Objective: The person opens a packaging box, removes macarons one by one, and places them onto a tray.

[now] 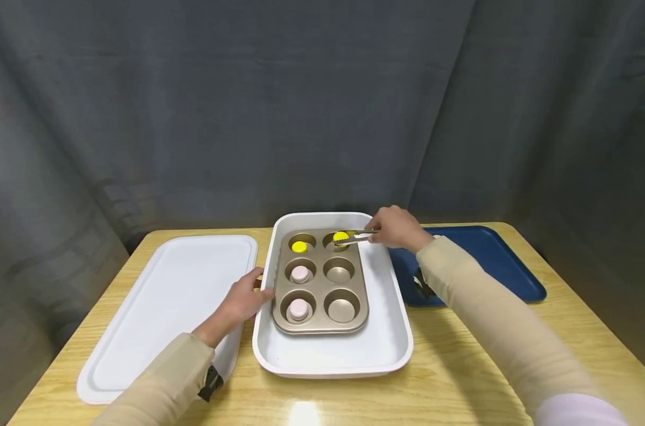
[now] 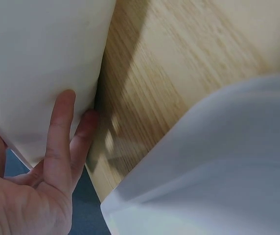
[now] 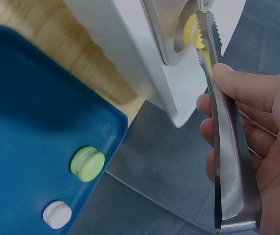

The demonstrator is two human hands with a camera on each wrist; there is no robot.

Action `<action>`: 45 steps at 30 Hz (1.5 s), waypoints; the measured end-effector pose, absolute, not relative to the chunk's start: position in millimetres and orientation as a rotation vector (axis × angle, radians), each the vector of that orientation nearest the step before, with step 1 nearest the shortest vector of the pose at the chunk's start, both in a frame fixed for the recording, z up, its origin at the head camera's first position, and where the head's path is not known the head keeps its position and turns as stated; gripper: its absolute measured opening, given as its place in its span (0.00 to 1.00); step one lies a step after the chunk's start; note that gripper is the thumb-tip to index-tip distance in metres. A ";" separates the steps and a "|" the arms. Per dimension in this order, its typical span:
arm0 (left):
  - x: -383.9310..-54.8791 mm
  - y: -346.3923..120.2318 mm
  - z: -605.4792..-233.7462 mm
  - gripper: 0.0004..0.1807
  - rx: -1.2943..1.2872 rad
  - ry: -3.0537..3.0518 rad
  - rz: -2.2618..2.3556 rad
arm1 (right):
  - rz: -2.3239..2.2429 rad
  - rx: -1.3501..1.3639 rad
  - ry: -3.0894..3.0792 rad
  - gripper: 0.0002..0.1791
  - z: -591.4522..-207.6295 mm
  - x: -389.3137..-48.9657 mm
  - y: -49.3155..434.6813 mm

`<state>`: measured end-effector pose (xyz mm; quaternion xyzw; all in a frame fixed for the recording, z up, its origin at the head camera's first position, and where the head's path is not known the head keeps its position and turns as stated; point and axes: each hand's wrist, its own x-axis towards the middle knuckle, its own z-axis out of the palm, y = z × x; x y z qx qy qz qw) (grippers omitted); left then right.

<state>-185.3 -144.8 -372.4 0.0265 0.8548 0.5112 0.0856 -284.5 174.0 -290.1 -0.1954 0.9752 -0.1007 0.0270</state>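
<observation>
My right hand (image 1: 399, 228) holds metal tongs (image 3: 233, 161) with the thumb on one arm and fingers on the other. Between the serrated tips is a yellow macaron (image 1: 341, 236), at the far right cup of a bronze muffin tin (image 1: 321, 324). Another yellow macaron (image 1: 299, 247) sits in the far left cup. Two pink macarons, one in the middle left cup (image 1: 300, 274) and one in the near left cup, lie below it. My left hand (image 1: 244, 299) pinches the left rim of the white tub (image 1: 333, 373) around the tin, its fingers against the outer wall.
A white tray (image 1: 186, 296) lies left of the tub. To the right is a blue tray (image 1: 493, 260), partly behind the right forearm. A green macaron (image 3: 91, 165) and a pale macaron (image 3: 58, 214) rest on it. A dark curtain (image 1: 248, 118) hangs behind the table.
</observation>
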 end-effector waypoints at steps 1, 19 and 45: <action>-185.8 -145.3 -372.4 0.25 0.083 2.550 1.520 | -0.324 -0.599 3.015 0.15 -289.0 -283.4 175.9; -190.6 -153.1 -370.3 0.25 0.090 2.545 1.485 | -0.527 -0.455 3.051 0.17 -269.2 -266.7 226.9; -186.6 -166.6 -368.5 0.26 0.084 2.521 1.503 | -0.548 -0.015 3.090 0.22 -272.4 -240.3 333.6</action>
